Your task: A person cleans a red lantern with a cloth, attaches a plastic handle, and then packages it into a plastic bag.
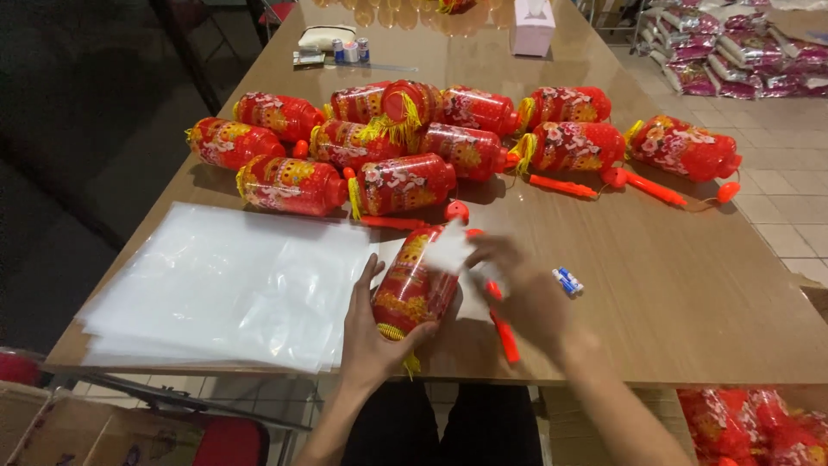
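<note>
My left hand (373, 332) grips the lower end of a red and gold plastic lantern (414, 285) lying on the wooden table (690, 302) near its front edge. My right hand (517, 285), blurred by motion, is at the lantern's upper end, touching a small white piece (448, 248). A red handle stick (503, 328) lies under my right hand. A stack of clear plastic bags (224, 285) lies just left of my left hand.
Several more red lanterns (405, 138) with yellow tassels lie across the table's middle. Two small batteries (567, 280) sit to the right. A tissue box (532, 26) and small bottles (350, 50) stand at the far end. Packed lanterns (742, 47) are piled on the floor.
</note>
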